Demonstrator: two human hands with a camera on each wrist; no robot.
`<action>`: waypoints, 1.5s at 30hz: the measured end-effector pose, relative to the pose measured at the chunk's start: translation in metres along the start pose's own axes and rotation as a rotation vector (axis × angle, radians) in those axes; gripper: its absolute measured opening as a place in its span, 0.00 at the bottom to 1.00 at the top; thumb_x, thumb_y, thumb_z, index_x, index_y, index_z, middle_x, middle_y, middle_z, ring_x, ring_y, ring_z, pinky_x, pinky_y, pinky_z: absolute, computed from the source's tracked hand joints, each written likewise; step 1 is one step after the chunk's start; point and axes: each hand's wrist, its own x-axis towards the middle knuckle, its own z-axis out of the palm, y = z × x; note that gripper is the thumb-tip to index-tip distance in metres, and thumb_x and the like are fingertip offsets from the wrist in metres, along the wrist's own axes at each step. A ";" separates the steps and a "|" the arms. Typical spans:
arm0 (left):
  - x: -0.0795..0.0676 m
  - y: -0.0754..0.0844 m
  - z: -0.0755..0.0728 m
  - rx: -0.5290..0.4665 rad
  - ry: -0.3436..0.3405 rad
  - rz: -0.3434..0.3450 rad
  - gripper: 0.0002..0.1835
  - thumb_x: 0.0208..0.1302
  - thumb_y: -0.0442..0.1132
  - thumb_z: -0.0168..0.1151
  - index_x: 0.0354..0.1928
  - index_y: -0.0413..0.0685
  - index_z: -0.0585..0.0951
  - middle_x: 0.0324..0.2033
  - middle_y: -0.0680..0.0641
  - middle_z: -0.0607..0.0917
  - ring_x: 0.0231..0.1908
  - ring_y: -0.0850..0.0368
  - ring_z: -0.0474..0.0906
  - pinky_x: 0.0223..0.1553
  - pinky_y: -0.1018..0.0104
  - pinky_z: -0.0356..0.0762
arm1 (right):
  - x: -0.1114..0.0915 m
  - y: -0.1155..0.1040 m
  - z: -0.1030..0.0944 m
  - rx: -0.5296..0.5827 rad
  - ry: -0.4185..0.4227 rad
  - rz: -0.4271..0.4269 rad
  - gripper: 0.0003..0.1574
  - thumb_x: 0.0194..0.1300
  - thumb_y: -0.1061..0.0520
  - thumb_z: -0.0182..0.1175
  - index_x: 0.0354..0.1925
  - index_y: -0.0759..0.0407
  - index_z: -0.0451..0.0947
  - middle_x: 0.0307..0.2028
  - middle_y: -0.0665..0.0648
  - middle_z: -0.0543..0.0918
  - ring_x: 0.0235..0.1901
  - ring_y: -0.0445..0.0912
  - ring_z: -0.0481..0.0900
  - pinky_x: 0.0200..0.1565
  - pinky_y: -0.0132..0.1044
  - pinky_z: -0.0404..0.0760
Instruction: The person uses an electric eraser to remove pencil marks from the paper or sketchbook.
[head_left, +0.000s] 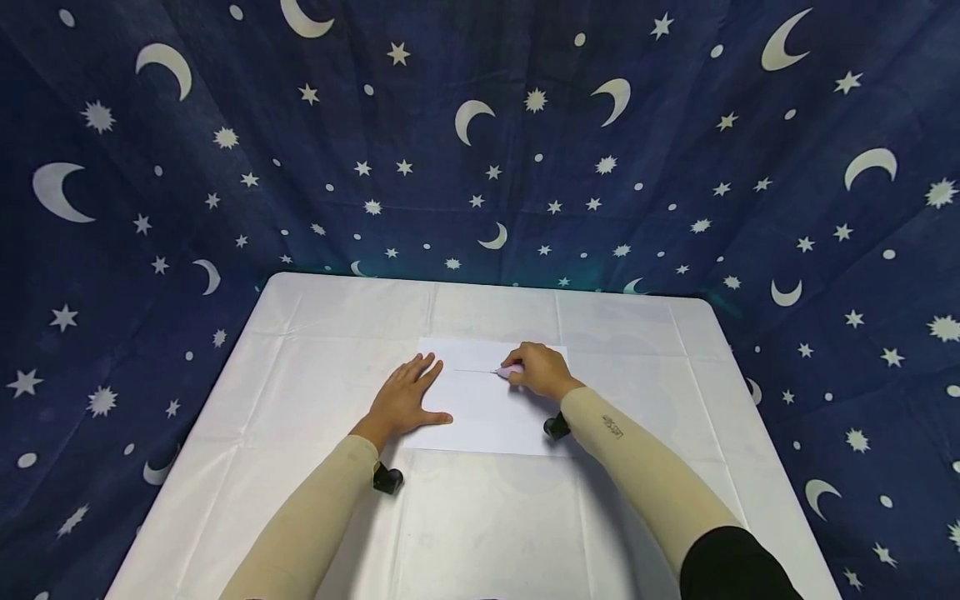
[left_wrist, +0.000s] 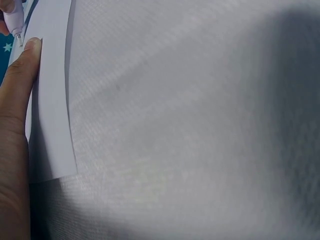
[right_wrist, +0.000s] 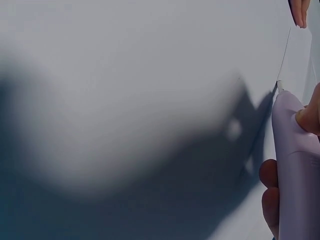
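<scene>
One curled right grip (head_left: 544, 370) around lilac tool (right_wrist: 295, 170)

Paper (head_left: 480, 425) on table (head_left: 487, 525), curtain (head_left: 435, 92) behind.

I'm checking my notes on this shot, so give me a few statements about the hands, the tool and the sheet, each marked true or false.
1. The left hand lies spread at the left edge of the white sheet. True.
2. The right hand holds a pale purple tool. True.
3. In the head view, the tool points rightward. False: it points left, at the end of a thin line.
4. The sheet lies on bare wood. False: it lies on a white table cover.
5. A dark blue backdrop with moons and stars is behind the table. True.
</scene>
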 end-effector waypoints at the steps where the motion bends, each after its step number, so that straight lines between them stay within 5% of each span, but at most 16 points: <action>1: 0.000 0.000 0.000 -0.001 0.001 0.001 0.59 0.50 0.77 0.60 0.78 0.57 0.51 0.78 0.50 0.49 0.78 0.49 0.39 0.76 0.49 0.42 | 0.000 0.001 0.000 0.002 0.000 0.004 0.13 0.58 0.54 0.71 0.44 0.47 0.88 0.40 0.48 0.85 0.43 0.44 0.81 0.50 0.42 0.80; 45: 0.001 -0.003 0.004 0.010 0.003 0.007 0.60 0.49 0.79 0.58 0.78 0.58 0.50 0.78 0.50 0.48 0.78 0.50 0.39 0.77 0.49 0.41 | 0.000 -0.003 0.003 0.034 0.008 0.005 0.13 0.58 0.54 0.72 0.43 0.47 0.88 0.40 0.48 0.85 0.44 0.46 0.81 0.50 0.43 0.80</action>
